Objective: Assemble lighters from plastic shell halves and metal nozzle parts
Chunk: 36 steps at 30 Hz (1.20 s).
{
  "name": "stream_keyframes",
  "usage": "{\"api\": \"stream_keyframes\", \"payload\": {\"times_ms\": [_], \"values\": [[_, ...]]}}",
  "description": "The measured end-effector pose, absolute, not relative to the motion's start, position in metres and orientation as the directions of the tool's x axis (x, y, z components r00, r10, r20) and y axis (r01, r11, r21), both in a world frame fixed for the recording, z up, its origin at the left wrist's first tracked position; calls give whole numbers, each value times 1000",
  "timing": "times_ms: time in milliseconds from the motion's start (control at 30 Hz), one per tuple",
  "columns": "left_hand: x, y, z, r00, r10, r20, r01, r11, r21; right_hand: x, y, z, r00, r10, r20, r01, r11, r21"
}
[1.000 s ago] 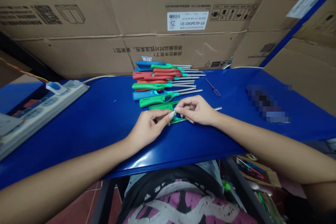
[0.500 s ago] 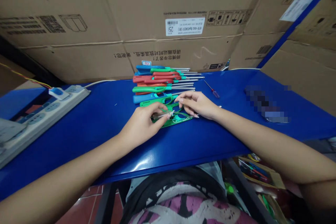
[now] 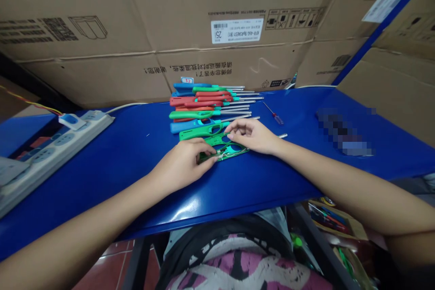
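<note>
An opened green lighter shell [image 3: 228,156] lies on the blue table, with thin wires and a small white-tipped part inside it. My left hand [image 3: 183,161] is at the shell's left end, its thumb and fingers closed around a small part that they mostly hide. Over the shell's upper right side is my right hand [image 3: 253,136], fingers curled and thumb near the index finger; what it pinches is too small to tell. Just beyond, a whole green lighter [image 3: 197,131] and a blue lighter [image 3: 183,126] lie below a row of several red, green and blue lighters [image 3: 204,98].
A small screwdriver [image 3: 277,119] lies right of the lighters. At the left is a white power strip [image 3: 54,149] with a plug and cables. A blurred-out object [image 3: 343,133] rests at the right. Cardboard [image 3: 190,31] stands along the back.
My left hand has lowered the clear part it held into the green shell, and its fingers have come down with it. My right hand has barely moved. The view has shifted slightly.
</note>
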<state>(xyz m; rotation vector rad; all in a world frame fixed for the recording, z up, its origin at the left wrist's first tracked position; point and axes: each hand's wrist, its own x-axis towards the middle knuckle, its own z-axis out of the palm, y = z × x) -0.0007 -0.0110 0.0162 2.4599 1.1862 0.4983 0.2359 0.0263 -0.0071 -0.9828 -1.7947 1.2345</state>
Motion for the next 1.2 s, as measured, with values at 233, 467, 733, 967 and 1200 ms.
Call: {"api": "stream_keyframes", "payload": {"times_ms": [233,467,733,967,1200], "values": [[-1,-11,19,585,799,138,654,-566,502,234,18,-8,-547,740,392,375,635,-676],[0,-12,19,575,808,129,664,-553,502,230,17,-13,-552,734,396,419,655,-629],[-1,-11,19,568,815,111,683,-542,490,227,15,-12,-546,755,362,429,623,-654],[1,-16,21,589,798,129,694,-581,425,227,14,-10,-556,761,335,440,611,-658],[2,-15,20,587,792,165,671,-591,449,228,14,-10,-564,753,339,443,622,-645]]}}
